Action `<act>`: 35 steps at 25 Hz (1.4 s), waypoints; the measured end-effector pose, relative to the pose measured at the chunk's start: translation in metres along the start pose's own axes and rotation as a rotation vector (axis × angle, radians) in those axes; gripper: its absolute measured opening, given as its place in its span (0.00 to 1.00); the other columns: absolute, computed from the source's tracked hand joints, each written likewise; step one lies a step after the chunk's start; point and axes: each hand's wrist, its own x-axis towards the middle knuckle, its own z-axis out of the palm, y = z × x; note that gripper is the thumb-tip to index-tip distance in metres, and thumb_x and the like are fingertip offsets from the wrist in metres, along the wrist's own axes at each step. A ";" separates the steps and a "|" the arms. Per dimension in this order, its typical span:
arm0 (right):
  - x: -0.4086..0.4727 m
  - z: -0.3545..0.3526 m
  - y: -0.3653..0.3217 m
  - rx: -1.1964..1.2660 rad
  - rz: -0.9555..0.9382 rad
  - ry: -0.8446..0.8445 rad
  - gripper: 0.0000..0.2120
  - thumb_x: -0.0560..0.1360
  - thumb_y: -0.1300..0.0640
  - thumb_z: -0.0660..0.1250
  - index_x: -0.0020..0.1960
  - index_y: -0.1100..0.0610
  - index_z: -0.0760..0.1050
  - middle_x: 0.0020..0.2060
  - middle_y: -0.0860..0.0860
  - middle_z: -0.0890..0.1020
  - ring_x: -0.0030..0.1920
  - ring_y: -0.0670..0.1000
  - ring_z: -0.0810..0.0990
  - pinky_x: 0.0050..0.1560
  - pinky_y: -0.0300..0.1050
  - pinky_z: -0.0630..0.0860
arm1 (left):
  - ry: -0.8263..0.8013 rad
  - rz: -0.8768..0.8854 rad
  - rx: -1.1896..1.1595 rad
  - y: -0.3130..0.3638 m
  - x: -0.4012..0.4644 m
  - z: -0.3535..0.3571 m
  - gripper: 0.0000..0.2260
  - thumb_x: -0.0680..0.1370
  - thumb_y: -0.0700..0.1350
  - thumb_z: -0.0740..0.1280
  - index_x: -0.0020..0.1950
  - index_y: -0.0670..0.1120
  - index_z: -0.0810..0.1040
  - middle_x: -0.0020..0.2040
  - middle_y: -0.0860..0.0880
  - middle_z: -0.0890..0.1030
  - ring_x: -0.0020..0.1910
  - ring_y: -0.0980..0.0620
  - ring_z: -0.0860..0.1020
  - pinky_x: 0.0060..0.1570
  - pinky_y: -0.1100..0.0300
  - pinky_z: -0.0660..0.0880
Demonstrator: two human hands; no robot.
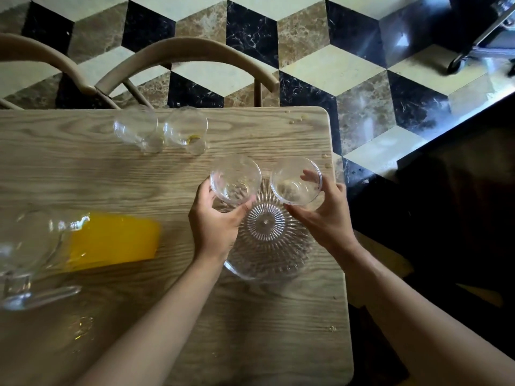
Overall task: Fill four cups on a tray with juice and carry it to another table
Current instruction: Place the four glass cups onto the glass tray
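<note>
A round ribbed glass tray [266,246] lies on the wooden table [111,174] near its right edge. My left hand [216,218] grips an empty clear cup [235,179] over the tray's far left part. My right hand [326,215] grips a second empty clear cup [296,181] over the tray's far right part. Whether the two cups touch the tray I cannot tell. Two more empty clear cups [138,128] [186,128] stand at the table's far edge. A glass jug [36,254] with orange juice [114,240] stands at the left.
Two curved wooden chair backs [184,55] [39,54] stand behind the table's far edge. Small juice drops [326,161] dot the table's far right corner. A patterned marble floor [334,65] lies beyond, and a dark surface [446,204] is to the right.
</note>
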 end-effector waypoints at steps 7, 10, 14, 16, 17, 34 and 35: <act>-0.016 0.005 0.007 -0.015 0.019 -0.008 0.37 0.63 0.42 0.79 0.69 0.51 0.76 0.62 0.44 0.80 0.59 0.49 0.69 0.64 0.59 0.72 | -0.028 -0.071 -0.065 -0.018 -0.015 -0.002 0.31 0.66 0.36 0.83 0.64 0.49 0.75 0.49 0.74 0.83 0.53 0.72 0.81 0.54 0.69 0.77; -0.016 0.007 0.010 -0.025 0.029 -0.021 0.37 0.63 0.41 0.78 0.69 0.51 0.76 0.62 0.43 0.80 0.60 0.49 0.68 0.64 0.61 0.72 | -0.049 -0.066 -0.056 -0.021 -0.017 0.000 0.31 0.65 0.37 0.84 0.63 0.54 0.75 0.51 0.72 0.84 0.56 0.69 0.81 0.58 0.62 0.77; -0.019 0.010 0.014 -0.046 0.037 -0.030 0.37 0.62 0.41 0.79 0.69 0.49 0.76 0.61 0.41 0.80 0.59 0.48 0.68 0.64 0.59 0.72 | -0.051 -0.068 -0.072 -0.024 -0.018 0.003 0.34 0.65 0.40 0.84 0.67 0.49 0.75 0.53 0.68 0.85 0.58 0.65 0.82 0.63 0.57 0.78; -0.019 0.011 0.015 -0.060 0.041 -0.024 0.37 0.63 0.42 0.81 0.69 0.49 0.76 0.61 0.40 0.80 0.59 0.47 0.68 0.64 0.58 0.73 | -0.063 -0.074 -0.073 -0.023 -0.020 0.004 0.33 0.66 0.37 0.83 0.67 0.50 0.73 0.53 0.73 0.83 0.58 0.69 0.81 0.61 0.64 0.76; -0.020 0.012 0.016 -0.063 0.041 -0.022 0.37 0.63 0.42 0.80 0.69 0.49 0.76 0.62 0.40 0.80 0.60 0.47 0.68 0.64 0.58 0.73 | -0.071 -0.078 -0.079 -0.023 -0.020 0.004 0.33 0.66 0.36 0.83 0.66 0.51 0.73 0.53 0.74 0.83 0.57 0.70 0.80 0.60 0.68 0.75; -0.027 -0.001 0.007 -0.153 0.056 -0.091 0.56 0.62 0.41 0.83 0.82 0.54 0.59 0.72 0.52 0.74 0.69 0.53 0.70 0.72 0.58 0.66 | -0.126 -0.071 0.079 -0.025 -0.031 -0.014 0.49 0.66 0.44 0.85 0.81 0.45 0.61 0.75 0.51 0.68 0.74 0.50 0.70 0.76 0.52 0.68; -0.028 -0.005 0.005 -0.145 0.043 -0.091 0.58 0.61 0.39 0.81 0.82 0.56 0.57 0.73 0.53 0.73 0.70 0.54 0.70 0.73 0.60 0.66 | -0.124 -0.050 0.098 -0.021 -0.034 -0.014 0.50 0.67 0.44 0.84 0.82 0.46 0.60 0.74 0.53 0.67 0.74 0.52 0.69 0.75 0.55 0.67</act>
